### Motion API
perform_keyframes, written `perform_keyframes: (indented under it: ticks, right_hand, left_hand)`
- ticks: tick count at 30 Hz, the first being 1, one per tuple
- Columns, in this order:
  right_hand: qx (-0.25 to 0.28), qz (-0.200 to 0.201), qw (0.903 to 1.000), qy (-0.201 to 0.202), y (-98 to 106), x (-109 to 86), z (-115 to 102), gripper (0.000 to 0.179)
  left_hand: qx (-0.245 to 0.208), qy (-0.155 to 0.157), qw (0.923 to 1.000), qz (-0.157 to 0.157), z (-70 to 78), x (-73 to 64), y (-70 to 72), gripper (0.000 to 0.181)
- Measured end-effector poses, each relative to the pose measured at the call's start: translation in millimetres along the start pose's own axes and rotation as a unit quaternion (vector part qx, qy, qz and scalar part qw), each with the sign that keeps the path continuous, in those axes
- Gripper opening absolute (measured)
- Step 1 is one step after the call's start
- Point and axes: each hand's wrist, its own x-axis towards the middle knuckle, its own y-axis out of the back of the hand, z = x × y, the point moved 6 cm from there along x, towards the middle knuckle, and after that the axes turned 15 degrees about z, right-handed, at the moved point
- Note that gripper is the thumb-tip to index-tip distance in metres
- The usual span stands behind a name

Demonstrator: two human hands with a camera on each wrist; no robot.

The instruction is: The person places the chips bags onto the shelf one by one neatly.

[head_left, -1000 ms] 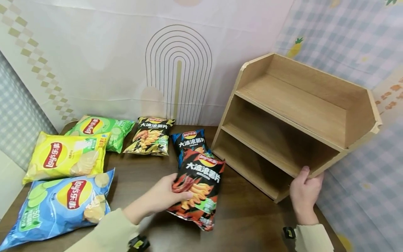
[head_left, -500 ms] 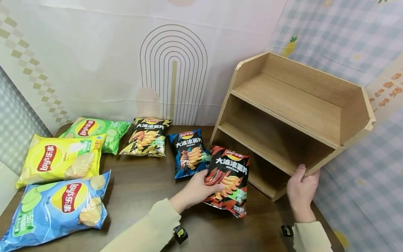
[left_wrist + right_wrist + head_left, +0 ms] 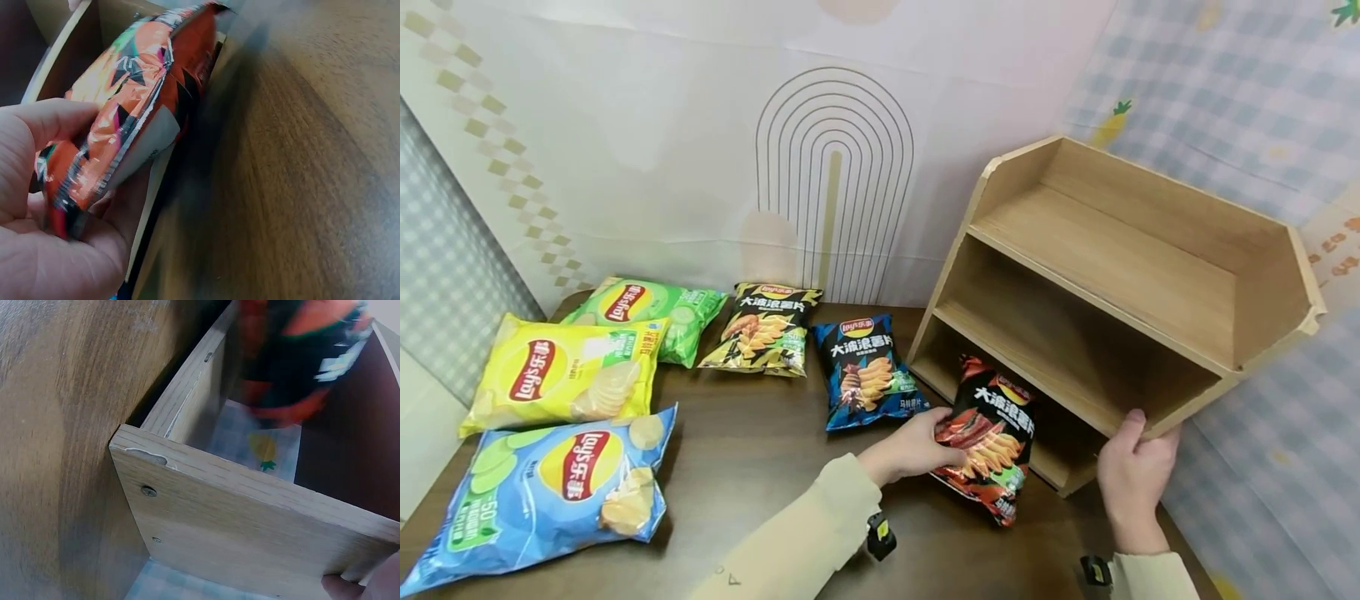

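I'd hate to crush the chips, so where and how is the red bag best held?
Probably by its left edge, coming from the left as the left hand does: thumb on the printed front, fingers behind. The red bag looks thinner there than at its puffed middle, and the shelf stands behind it and to the right, leaving the left freer.

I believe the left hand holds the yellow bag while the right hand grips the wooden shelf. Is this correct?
Not yellow: in the head view, the left hand holds the red-and-black bag; the right hand grips the wooden shelf.
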Motion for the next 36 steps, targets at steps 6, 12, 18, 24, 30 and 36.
perform_keyframes:
  ticks: [6, 12, 18, 24, 30, 36]
  right_hand:
    - [-0.006, 0.000, 1.0000, -0.008, 9, -0.5, 4, 0.045]
    - [-0.005, 0.002, 1.0000, -0.005, 10, -0.8, 5, 0.045]
    - [-0.007, 0.004, 0.9999, -0.007, 9, -1.7, 5, 0.045]
    - [-0.005, 0.006, 1.0000, 0.000, 9, -0.7, 5, 0.045]
    - [-0.004, 0.007, 1.0000, 0.001, 6, 0.2, 4, 0.044]
    - [0.000, 0.008, 0.9999, 0.009, 3, 0.9, 3, 0.043]
  left_hand:
    - [-0.020, 0.011, 0.9996, 0.017, -6.9, 1.5, -8.6, 0.069]
    - [0.073, -0.030, 0.9951, 0.059, -5.7, -3.2, -2.7, 0.048]
    - [0.029, 0.044, 0.9975, 0.047, -15.6, -11.7, 0.9, 0.044]
    - [-0.098, 0.063, 0.9916, 0.057, -15.2, -12.4, 3.0, 0.031]
    - [-0.170, 0.050, 0.9777, 0.112, -11.9, -5.8, 3.9, 0.038]
    - [-0.174, 0.027, 0.9670, 0.184, -9.4, 1.3, -2.5, 0.042]
